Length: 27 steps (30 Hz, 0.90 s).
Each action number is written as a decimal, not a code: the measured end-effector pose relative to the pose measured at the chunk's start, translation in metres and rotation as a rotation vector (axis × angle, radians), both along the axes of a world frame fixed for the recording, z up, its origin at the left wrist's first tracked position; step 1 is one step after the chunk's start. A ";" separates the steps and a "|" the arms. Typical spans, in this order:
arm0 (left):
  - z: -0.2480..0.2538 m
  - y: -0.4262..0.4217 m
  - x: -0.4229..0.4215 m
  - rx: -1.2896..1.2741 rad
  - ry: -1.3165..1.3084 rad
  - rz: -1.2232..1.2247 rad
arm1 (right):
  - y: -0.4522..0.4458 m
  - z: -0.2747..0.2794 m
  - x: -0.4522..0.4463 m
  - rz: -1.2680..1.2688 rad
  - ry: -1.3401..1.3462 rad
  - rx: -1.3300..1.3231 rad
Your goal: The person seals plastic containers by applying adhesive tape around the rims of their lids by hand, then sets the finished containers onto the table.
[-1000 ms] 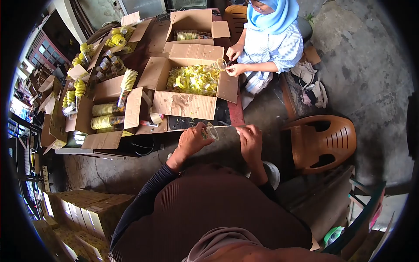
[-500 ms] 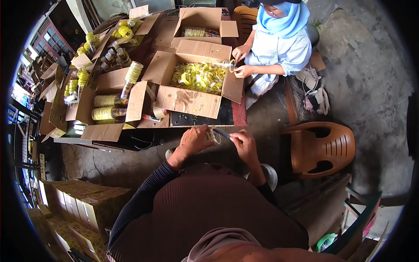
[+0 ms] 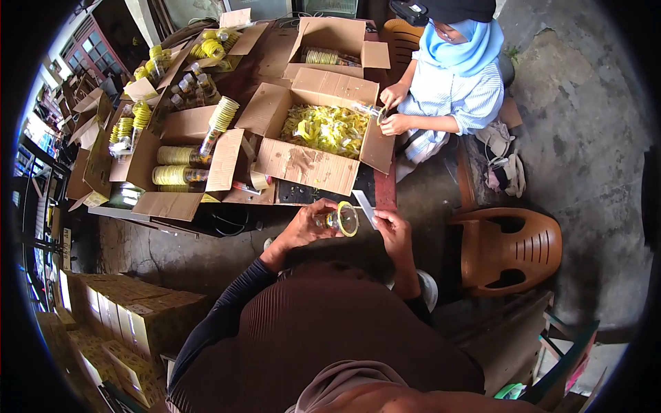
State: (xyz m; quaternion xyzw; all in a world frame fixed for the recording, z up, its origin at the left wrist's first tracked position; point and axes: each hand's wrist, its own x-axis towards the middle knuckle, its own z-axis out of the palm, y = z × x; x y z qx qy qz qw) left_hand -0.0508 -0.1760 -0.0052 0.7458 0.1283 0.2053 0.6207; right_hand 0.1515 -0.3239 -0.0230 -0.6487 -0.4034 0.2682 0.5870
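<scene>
My left hand (image 3: 308, 226) is closed around a clear plastic cup (image 3: 348, 219) with a yellow rim, its round end facing right. In my right hand (image 3: 394, 234) is a flat, pale blade-like strip (image 3: 365, 208), pointing up and left, just beside the cup's rim and apart from it. Above my hands, an open cardboard box (image 3: 306, 165) on the table holds many yellow and clear scraps (image 3: 327, 127). To its left, another box (image 3: 165, 205) contains stacks of yellow-rimmed cups (image 3: 177, 175).
A co-worker (image 3: 451, 89) sits at the table's far right, holding a similar cup over the scrap box. An orange plastic chair (image 3: 513, 249) stands at the right. More cartons (image 3: 138, 310) are stacked at lower left. Another open box (image 3: 334, 38) is at the back.
The cup in my left hand has turned so its yellow rim shows. The strip in my right hand has tilted upward, away from the cup. The view has shifted slightly.
</scene>
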 end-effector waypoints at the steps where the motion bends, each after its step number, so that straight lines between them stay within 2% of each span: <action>1: -0.001 0.001 -0.002 -0.022 0.028 0.018 | 0.000 0.005 -0.004 0.074 0.054 0.036; 4: 0.002 0.001 -0.001 -0.103 -0.004 0.026 | 0.003 0.009 -0.005 0.178 0.056 0.038; 6: 0.002 0.001 -0.001 -0.160 -0.066 0.026 | 0.005 0.008 0.000 -0.019 -0.204 -0.120; 8: 0.001 0.003 -0.001 -0.302 -0.150 0.012 | 0.005 0.009 0.004 -0.041 -0.192 -0.039; 10: 0.001 0.003 -0.002 -0.269 -0.124 0.036 | 0.005 0.020 0.000 0.036 -0.068 0.086; 12: -0.002 0.003 -0.001 -0.238 -0.097 0.051 | 0.004 0.029 -0.007 0.082 -0.111 0.052; 14: -0.009 0.003 0.001 -0.324 -0.204 0.021 | 0.006 0.029 -0.009 0.132 -0.134 0.022; 15: -0.010 0.003 0.001 -0.325 -0.205 0.026 | 0.008 0.028 -0.007 0.036 -0.272 -0.012; 18: -0.011 0.006 -0.002 -0.456 -0.247 0.057 | 0.012 0.009 0.005 -0.038 -0.130 0.076; 20: -0.014 0.008 -0.006 -0.612 -0.284 0.046 | 0.016 0.004 0.003 0.023 -0.066 0.111; 22: -0.009 0.012 -0.012 -0.629 -0.251 0.067 | 0.024 0.012 -0.005 0.227 -0.050 0.091; 24: -0.008 0.021 -0.015 -0.640 -0.229 0.079 | 0.038 0.005 -0.005 0.197 -0.080 0.075; 26: -0.013 0.033 -0.019 -0.671 -0.241 0.121 | 0.052 -0.006 0.003 0.014 -0.284 -0.063; 27: -0.019 0.042 -0.021 -0.604 -0.241 0.137 | 0.060 -0.031 0.011 0.019 -0.120 -0.031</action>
